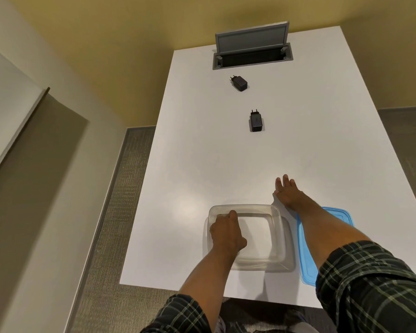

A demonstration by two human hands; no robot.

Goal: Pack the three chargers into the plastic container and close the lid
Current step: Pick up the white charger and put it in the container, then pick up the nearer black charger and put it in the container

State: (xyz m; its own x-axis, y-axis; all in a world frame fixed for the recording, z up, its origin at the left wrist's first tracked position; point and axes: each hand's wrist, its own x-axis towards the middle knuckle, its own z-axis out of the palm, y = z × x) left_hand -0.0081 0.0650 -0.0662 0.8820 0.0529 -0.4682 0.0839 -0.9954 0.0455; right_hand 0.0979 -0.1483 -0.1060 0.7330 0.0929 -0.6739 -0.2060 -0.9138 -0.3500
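Note:
A clear plastic container stands near the table's front edge. My left hand reaches down into its left side with the fingers curled; whatever is under them is hidden. My right hand stretches forward past the container's far right corner, fingers apart, holding nothing. The blue lid lies right of the container, partly under my right forearm. One black charger lies mid-table beyond my right hand. A second black charger lies farther back. No third charger is visible.
The white table has an open cable hatch with a raised grey flap at its far end. Carpeted floor runs along both sides, and a wall stands to the left.

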